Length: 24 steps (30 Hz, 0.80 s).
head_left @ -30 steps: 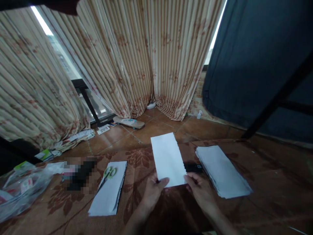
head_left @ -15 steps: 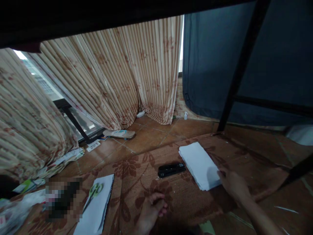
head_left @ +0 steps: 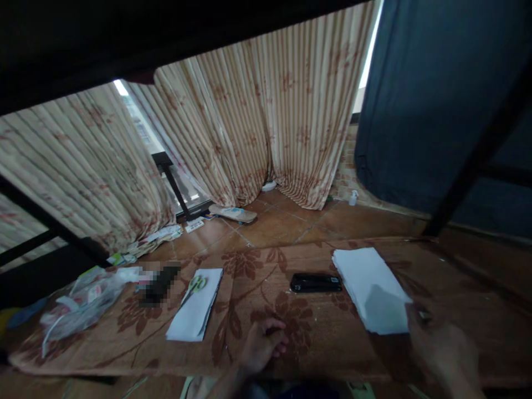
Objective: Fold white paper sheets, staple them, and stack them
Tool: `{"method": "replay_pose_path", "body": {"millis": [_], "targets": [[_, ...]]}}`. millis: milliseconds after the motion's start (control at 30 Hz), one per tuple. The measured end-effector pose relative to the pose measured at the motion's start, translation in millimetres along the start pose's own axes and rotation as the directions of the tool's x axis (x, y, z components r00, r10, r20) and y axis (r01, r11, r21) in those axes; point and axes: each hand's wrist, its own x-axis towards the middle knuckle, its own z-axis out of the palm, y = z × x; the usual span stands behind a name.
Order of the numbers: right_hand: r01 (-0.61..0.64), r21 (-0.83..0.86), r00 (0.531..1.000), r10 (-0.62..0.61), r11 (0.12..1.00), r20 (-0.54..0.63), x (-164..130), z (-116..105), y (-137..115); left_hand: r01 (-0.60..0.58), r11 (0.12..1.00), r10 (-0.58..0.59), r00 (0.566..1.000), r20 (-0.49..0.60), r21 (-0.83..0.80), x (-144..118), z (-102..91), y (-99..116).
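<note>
My left hand point(head_left: 266, 342) rests palm-in above the cloth near the front edge, its fingers loosely curled and apart, holding nothing. On the right, a thick stack of white paper point(head_left: 369, 285) lies on the cloth, its edges slightly uneven. My right hand point(head_left: 438, 338) is at the right edge of this stack, fingertips bent and closed on its corner; motion blurs the hand. A black stapler point(head_left: 316, 283) lies left of the stack, between both hands and farther back. To the left, green-handled scissors point(head_left: 197, 284) sit on a smaller pile of white paper point(head_left: 195, 318).
A brown floral cloth point(head_left: 245, 321) covers the low surface. Crumpled clear plastic bags point(head_left: 87, 307) lie at its left end beside a pixelated dark item point(head_left: 160, 285). Beyond are a skateboard point(head_left: 233, 214), a spray bottle point(head_left: 353, 198) and striped curtains point(head_left: 249, 127). Dark bars frame the sides.
The view has swung left and tilted, so everything sits farther right. My right hand stays at the paper's right edge and is more blurred. My left hand keeps its loosely curled pose.
</note>
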Motion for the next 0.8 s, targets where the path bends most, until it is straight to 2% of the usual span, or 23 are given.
{"method": "replay_pose_path", "body": {"millis": [100, 167, 267, 367, 467, 533, 600, 667, 733, 800], "targets": [[0.131, 0.157, 0.990, -0.138, 0.979, 0.035, -18, 8, -47, -0.004, 1.000, 0.003, 0.999, -0.049, -0.025, -5, -13.9, -9], [0.249, 0.291, 0.958, -0.278, 0.924, 0.063, -36, 19, -82, -0.005, 0.999, 0.002, 0.997, -0.080, -0.039, -8, -23.5, -13], [0.375, 0.405, 0.876, -0.462, 0.833, 0.139, -69, 36, -127, -0.012, 0.996, 0.002, 0.993, -0.118, -0.087, -10, -37.9, -17], [0.416, 0.512, 0.775, -0.587, 0.752, 0.233, -103, 55, -154, -0.049, 0.992, 0.028, 0.985, -0.170, -0.119, -10, -50.6, -20], [0.476, 0.606, 0.662, -0.713, 0.638, 0.230, -131, 76, -159, -0.098, 0.989, 0.071, 0.972, -0.223, -0.112, -8, -58.2, -28], [0.506, 0.615, 0.615, -0.753, 0.605, 0.234, -143, 92, -152, -0.121, 0.985, 0.089, 0.966, -0.241, -0.122, -9, -60.7, -35], [0.527, 0.599, 0.602, -0.762, 0.603, 0.237, -151, 104, -141, -0.145, 0.981, 0.108, 0.962, -0.252, -0.131, -11, -64.4, -40], [0.540, 0.577, 0.608, -0.758, 0.613, 0.236, -155, 111, -132, -0.175, 0.976, 0.137, 0.956, -0.259, -0.128, -15, -73.4, -38], [0.546, 0.551, 0.619, -0.747, 0.631, 0.243, -156, 113, -130, -0.214, 0.972, 0.178, 0.943, -0.282, -0.102, -19, -91.0, -27], [0.562, 0.522, 0.622, -0.744, 0.641, 0.245, -156, 113, -132, -0.255, 0.967, 0.235, 0.906, -0.351, -0.009, -22, -116.5, -12]]}}
